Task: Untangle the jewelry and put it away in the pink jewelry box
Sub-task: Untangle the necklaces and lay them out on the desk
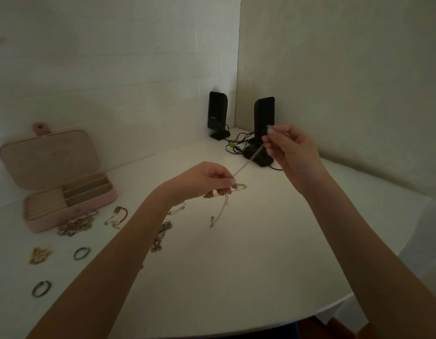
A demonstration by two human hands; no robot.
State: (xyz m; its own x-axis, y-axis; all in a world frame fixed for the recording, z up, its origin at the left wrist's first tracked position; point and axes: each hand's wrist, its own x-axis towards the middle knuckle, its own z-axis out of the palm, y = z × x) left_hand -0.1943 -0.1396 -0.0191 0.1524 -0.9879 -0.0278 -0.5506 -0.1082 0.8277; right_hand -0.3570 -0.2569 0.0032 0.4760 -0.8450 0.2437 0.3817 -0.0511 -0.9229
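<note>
Pinching thin chain [248,160] taut btwn left hand [207,178] & right hand [289,146] fingers.

A thin chain stretched between 2 raised hands over a white table

The left hand [207,178] and right hand [289,148] each pinch the thin chain [247,161] — its loose end dangles to the white table [236,253]. The pink jewelry box [65,182] stands open at far left, chunky chains [76,225] and 2 rings [82,253] near it — 2 black speakers [263,123] stand in the corner.
</note>
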